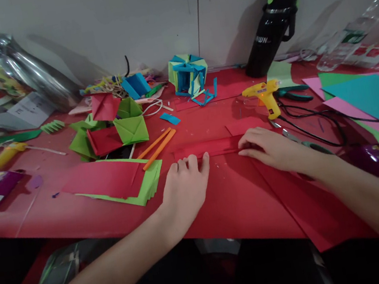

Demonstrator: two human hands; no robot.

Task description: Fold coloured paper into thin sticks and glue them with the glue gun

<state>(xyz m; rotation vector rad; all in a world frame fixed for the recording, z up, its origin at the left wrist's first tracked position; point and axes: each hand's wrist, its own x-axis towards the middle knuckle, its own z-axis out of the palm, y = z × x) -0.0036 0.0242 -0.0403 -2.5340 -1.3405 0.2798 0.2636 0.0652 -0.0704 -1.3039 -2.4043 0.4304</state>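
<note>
A long narrow strip of folded red paper (208,148) lies on the red table cover (232,192) in front of me. My left hand (184,188) rests flat with its fingers together, fingertips at the strip's near edge. My right hand (268,146) lies flat with its fingers pressing on the strip's right end. Neither hand grips anything.
A yellow glue gun (267,95) with a black cord and scissors (299,140) lie right of the strip. Two orange sticks (158,147), a red-and-green paper stack (117,181), folded paper shapes (112,127), a blue-green paper cube (187,76), a black bottle (273,25) and coloured sheets (371,96) surround it.
</note>
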